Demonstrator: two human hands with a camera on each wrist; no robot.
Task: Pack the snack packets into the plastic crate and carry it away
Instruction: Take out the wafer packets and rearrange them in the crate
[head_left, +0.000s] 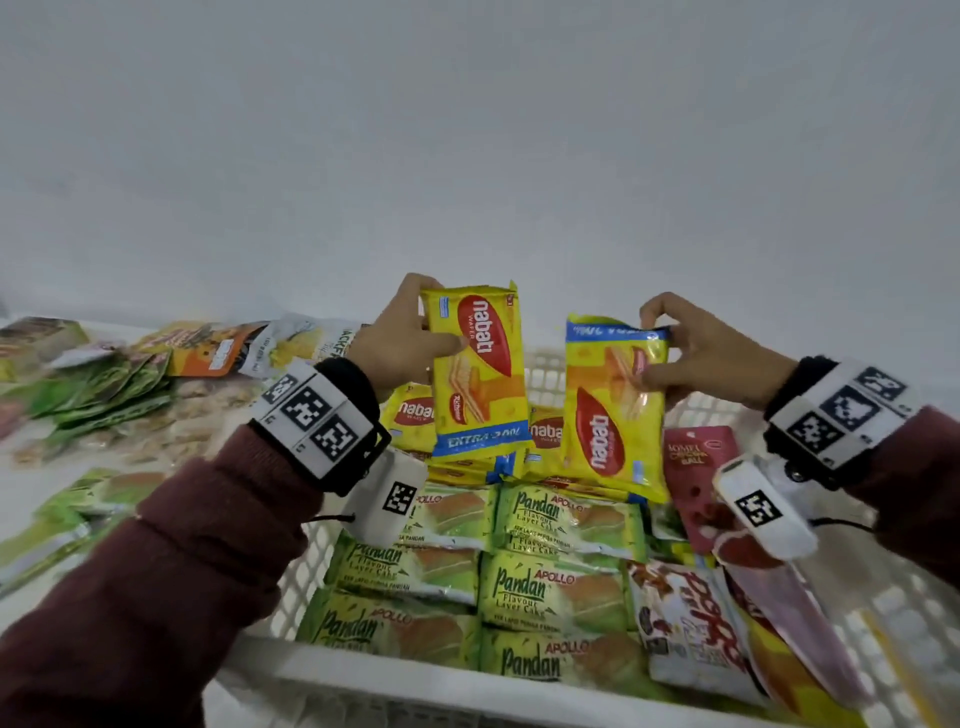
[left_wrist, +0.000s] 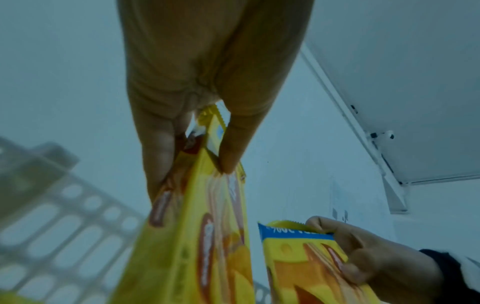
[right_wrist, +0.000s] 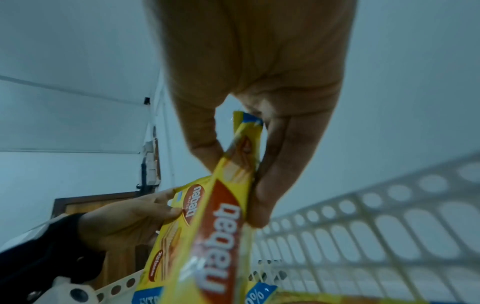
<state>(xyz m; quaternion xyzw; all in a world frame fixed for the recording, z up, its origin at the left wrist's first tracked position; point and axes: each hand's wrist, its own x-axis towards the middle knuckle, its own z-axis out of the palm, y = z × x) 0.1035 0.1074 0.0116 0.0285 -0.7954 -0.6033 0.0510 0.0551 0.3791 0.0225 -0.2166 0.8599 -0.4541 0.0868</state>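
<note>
The left hand (head_left: 402, 343) pinches a yellow Nabati wafer packet (head_left: 478, 371) by its upper edge, thumb in front and fingers behind, holding it upright above the white plastic crate (head_left: 363, 680). The right hand (head_left: 711, 353) pinches a second Nabati packet (head_left: 613, 410), logo upside down, just beside the first; the two packets stay apart. Below them more Nabati packets (head_left: 413, 415) lie against the crate's far wall, with green Pandan layer cake packets (head_left: 550, 587) in rows nearer the person and a red packet (head_left: 701, 467) at the right. The crate sits on a white table (head_left: 31, 488). Green and orange packets (head_left: 104, 395) lie scattered at the left. A plain white wall (head_left: 467, 130) rises behind.
</note>
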